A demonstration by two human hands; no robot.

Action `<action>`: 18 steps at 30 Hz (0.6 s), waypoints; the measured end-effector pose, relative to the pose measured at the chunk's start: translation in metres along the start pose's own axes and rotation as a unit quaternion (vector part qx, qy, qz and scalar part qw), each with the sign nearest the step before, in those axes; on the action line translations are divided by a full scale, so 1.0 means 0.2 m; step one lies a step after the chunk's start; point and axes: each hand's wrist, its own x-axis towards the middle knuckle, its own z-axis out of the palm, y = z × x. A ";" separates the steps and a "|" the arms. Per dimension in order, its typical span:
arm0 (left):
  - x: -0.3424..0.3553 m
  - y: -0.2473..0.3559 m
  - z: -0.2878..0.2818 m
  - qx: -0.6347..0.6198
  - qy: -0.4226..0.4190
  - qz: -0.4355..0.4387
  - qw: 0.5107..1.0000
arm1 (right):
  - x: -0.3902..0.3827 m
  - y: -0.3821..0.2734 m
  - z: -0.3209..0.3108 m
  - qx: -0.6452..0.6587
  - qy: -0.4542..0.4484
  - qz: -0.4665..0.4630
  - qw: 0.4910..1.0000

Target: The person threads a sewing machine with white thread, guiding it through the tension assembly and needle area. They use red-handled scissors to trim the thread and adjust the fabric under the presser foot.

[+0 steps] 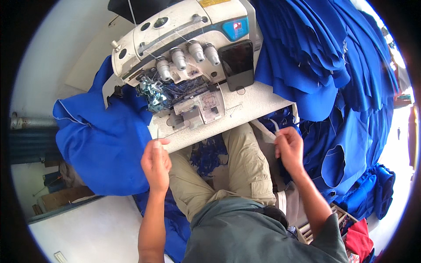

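Note:
A white overlock sewing machine stands in front of me, its front cover down so that the looper area shows. Beside the left front edge of its bed is my left hand, closed with thumb and forefinger pinched. A thin grey sliver rises above these fingers; what it is I cannot make out. My right hand, past the bed's right front corner, is closed around a thin bent pale tool, its curved tip pointing up. A whitish strip runs from the bed edge toward the right hand.
Blue fabric hangs at the machine's left. Large stacks of blue cut pieces lie to the right. A black phone leans on the machine front. Blue scraps lie below, between my knees. A red cloth is at lower right.

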 end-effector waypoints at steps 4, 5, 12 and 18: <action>0.09 -0.20 -0.19 0.178 0.058 0.042 0.981 | 0.21 0.25 -0.40 -0.358 0.015 -0.090 0.929; 0.13 -0.21 -0.18 0.223 0.070 0.090 0.968 | 0.25 0.26 -0.45 -0.454 -0.002 -0.132 0.881; 0.31 -0.30 -0.15 0.415 0.111 0.198 0.881 | 0.29 0.12 -0.52 -0.702 -0.177 -0.060 0.687; 0.33 -0.35 -0.13 0.421 0.153 0.188 0.874 | 0.13 -0.18 -0.55 -0.639 -0.141 -0.007 0.757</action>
